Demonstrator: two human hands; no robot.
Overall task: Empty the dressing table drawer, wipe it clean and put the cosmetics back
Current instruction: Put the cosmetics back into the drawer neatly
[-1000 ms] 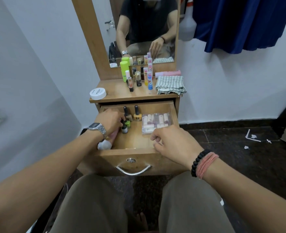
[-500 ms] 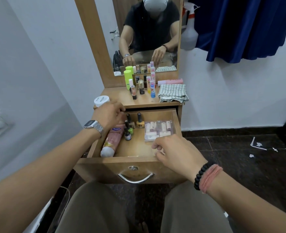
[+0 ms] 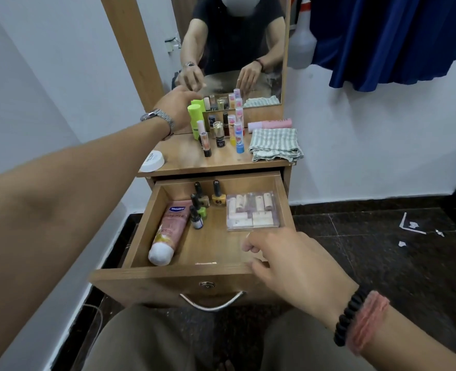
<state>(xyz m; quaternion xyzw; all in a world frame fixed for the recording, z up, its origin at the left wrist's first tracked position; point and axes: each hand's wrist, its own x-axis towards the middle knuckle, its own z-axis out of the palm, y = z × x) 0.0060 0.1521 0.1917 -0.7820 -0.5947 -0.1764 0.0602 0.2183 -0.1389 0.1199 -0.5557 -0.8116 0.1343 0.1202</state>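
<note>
The wooden drawer (image 3: 168,277) is pulled out. Inside lie a pink lotion tube (image 3: 168,231) at the left, several nail polish bottles (image 3: 201,204) at the back, and a clear box of small tubes (image 3: 251,210) at the right. My left hand (image 3: 177,105) reaches over the dressing table top toward a green bottle (image 3: 196,120) and holds nothing I can see. My right hand (image 3: 286,263) rests on the drawer's front edge, fingers loosely curled. Several lipsticks and small bottles (image 3: 221,135) stand on the top.
A striped folded cloth (image 3: 275,144) and a pink tube (image 3: 271,123) lie at the right of the table top; a white jar (image 3: 153,160) sits at its left edge. The mirror (image 3: 235,49) stands behind. A blue cloth (image 3: 395,36) hangs at the right. My knees are under the drawer.
My left hand left the drawer, where the pink lotion tube now lies, and rose to the table top by the green bottle. My right hand stayed at the drawer front.
</note>
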